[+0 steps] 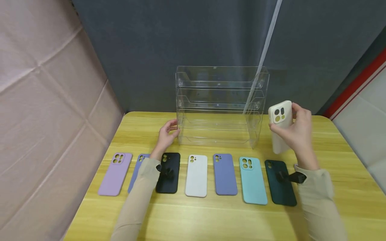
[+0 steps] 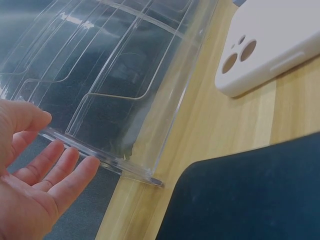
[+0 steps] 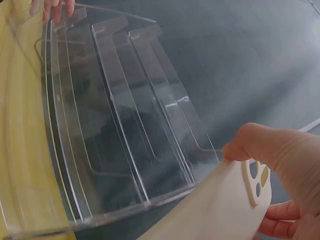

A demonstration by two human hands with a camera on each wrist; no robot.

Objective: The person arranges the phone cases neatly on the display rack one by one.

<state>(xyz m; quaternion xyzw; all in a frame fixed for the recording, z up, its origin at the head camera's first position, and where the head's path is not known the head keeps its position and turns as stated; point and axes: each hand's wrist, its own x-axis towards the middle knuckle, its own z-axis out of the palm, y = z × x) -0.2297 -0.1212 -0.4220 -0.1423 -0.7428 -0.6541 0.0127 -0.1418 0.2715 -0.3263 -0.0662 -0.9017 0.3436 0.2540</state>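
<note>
A cream phone case (image 1: 281,127) is gripped upright by my right hand (image 1: 301,134), just right of a clear acrylic rack (image 1: 215,142) with several tiers. Thumb and fingers pinch its sides near the camera holes, as the right wrist view also shows of the case (image 3: 215,205). At the rack's left side is my left hand (image 1: 166,136), its fingertips right at the clear side edge. In the left wrist view, the fingers of the left hand (image 2: 40,175) are spread and loosely bent beside the rack (image 2: 115,90).
Phone cases lie in a row on the wooden table (image 1: 193,221): lilac (image 1: 116,175), blue partly behind my left sleeve (image 1: 135,177), black (image 1: 169,184), white (image 1: 196,177), periwinkle (image 1: 225,177), turquoise (image 1: 254,184) and dark green (image 1: 278,190). A grey curtain (image 1: 150,50) hangs behind.
</note>
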